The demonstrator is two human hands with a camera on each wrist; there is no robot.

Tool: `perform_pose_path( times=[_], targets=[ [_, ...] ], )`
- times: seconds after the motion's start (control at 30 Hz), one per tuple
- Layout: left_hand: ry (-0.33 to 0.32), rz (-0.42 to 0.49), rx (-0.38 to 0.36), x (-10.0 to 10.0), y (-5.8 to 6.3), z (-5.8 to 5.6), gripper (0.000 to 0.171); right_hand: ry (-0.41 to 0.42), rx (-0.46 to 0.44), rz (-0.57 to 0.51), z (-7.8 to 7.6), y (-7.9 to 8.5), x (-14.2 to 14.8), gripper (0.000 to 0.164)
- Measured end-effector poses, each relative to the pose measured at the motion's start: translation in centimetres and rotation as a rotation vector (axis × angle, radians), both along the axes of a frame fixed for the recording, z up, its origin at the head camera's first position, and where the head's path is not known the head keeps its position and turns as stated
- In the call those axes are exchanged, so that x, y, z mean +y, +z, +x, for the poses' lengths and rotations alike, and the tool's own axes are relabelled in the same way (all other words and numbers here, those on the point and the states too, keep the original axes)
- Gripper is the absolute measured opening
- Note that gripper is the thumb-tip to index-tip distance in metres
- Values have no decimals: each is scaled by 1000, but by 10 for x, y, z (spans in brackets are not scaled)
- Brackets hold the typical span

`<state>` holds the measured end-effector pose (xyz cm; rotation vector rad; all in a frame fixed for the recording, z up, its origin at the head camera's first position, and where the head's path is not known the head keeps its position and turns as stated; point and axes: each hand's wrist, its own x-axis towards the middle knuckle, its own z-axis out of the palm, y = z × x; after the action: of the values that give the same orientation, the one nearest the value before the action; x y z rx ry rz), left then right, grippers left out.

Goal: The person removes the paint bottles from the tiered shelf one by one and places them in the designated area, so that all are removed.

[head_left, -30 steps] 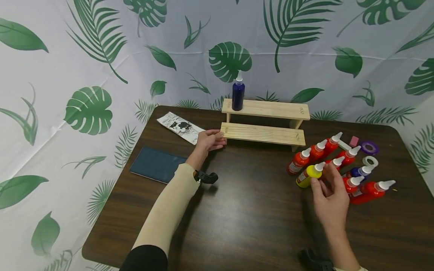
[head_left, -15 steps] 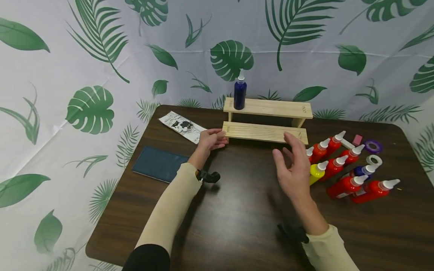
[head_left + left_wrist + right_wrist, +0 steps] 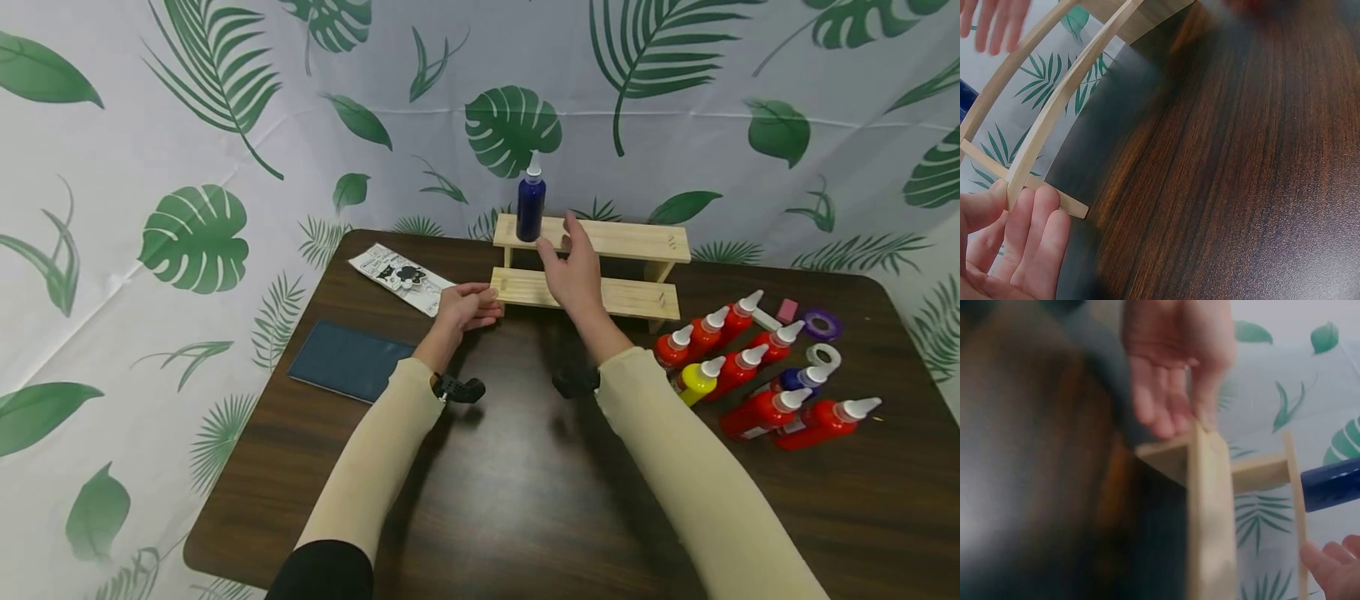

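Note:
A two-step wooden rack (image 3: pixel 630 296) stands at the back of the table. My left hand (image 3: pixel 467 310) pinches the left end of its lower step, thumb on one face and fingers beneath, as the left wrist view (image 3: pixel 1019 231) shows. A dark blue squeeze bottle (image 3: pixel 530 208) with a white nozzle stands upright on the left part of the upper step. Just right of that bottle is my right hand (image 3: pixel 576 271), fingers extended and holding nothing. In the right wrist view its fingertips (image 3: pixel 1319 562) are by the upper step's edge, below the blue bottle (image 3: pixel 1332 485).
On the right are several red bottles (image 3: pixel 765 412), a yellow bottle (image 3: pixel 697 382) and another blue bottle (image 3: pixel 797 379). Behind them lie a purple tape roll (image 3: pixel 822 323), a white roll (image 3: pixel 823 357) and a pink block (image 3: pixel 787 311). A dark notebook (image 3: pixel 348 362) and a printed packet (image 3: pixel 401 277) lie left.
My right hand has left the bottle group, letting go of a red bottle, and moved left and back to the blue bottle on the rack. The left hand stays on the rack.

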<state>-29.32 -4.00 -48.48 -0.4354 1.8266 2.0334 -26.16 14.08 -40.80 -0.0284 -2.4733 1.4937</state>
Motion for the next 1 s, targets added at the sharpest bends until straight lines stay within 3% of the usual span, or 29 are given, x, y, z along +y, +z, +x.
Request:
perform_pose_path(
  times=[0.17,0.37,0.47,0.6,0.8,1.0],
  targets=[
    [3,7,-3,1,0,1,33,37,-78,60,-26,21,-1,72],
    [2,11,-6,1,-1,0,33,107,-179,65,-44,37,-7,82],
    [3,10,-17,-1,0,-1,32,114,-198,35,-50,40,-12,78],
    [-5,13,-22,0,3,-2,32,53,-184,33,-54,41,-17,66],
    [4,3,-16,0,4,-2,31,-14,-73,-1,-46,33,-21,56],
    [4,5,-16,-2,3,1,32,-26,20,-133,-8,15,-26,53]
  ],
)
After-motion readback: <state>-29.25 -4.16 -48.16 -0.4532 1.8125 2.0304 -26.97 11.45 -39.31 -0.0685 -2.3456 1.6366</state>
